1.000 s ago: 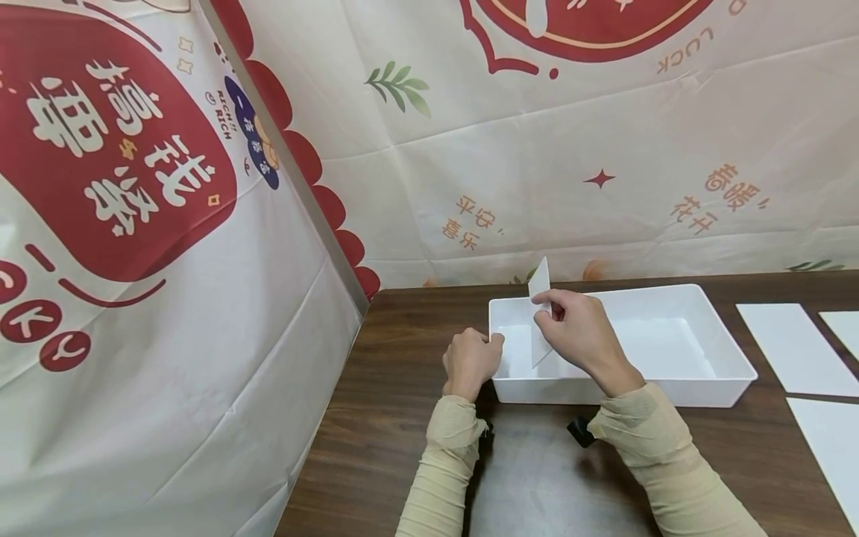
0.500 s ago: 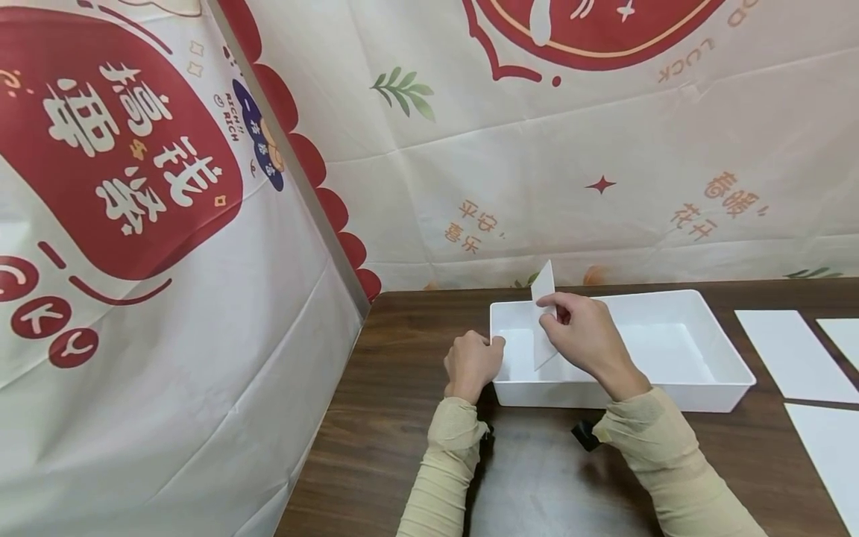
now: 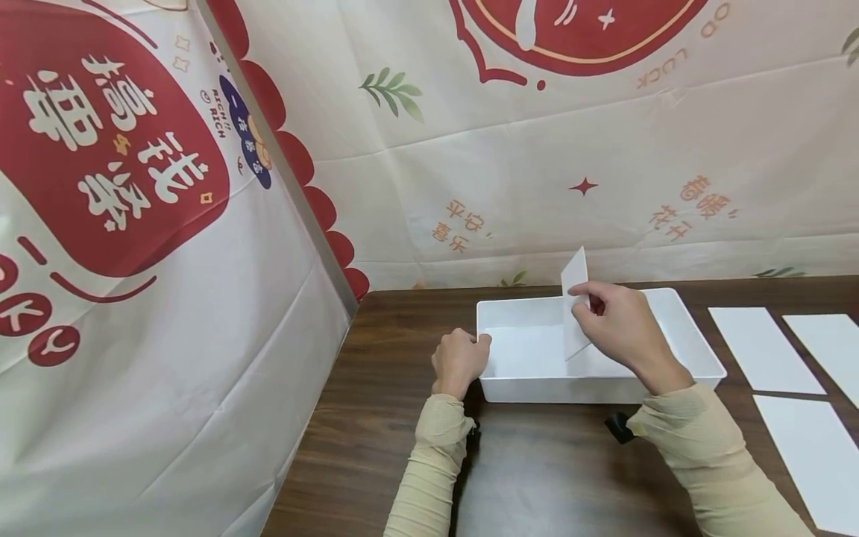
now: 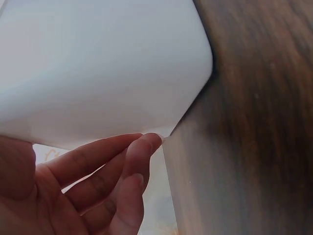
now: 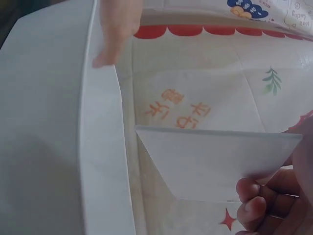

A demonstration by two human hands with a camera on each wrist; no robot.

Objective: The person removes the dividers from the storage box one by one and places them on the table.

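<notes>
A shallow white rectangular tray (image 3: 523,389) stands on the dark wooden table. My left hand (image 3: 460,361) grips its left end, with the thumb over the rim and the fingers (image 4: 80,164) against the outside wall. Over the middle of the tray, my right hand (image 3: 624,328) pinches a thin white panel (image 3: 575,332) between thumb and fingers. The panel stands upright across the tray's width, its lower edge down inside the walls and its top rising well above the rim. In the right wrist view the panel (image 5: 205,159) is seen nearly from above.
Several flat white panels (image 3: 765,350) lie on the table (image 3: 376,418) to the right of the tray. A printed white cloth (image 3: 523,171) hangs close behind the table's back edge, and another (image 3: 201,358) covers the left side.
My right hand has carried the upright panel rightward, from near the tray's left end to about its middle. My left hand keeps its grip on the left end. The head view has shifted slightly.
</notes>
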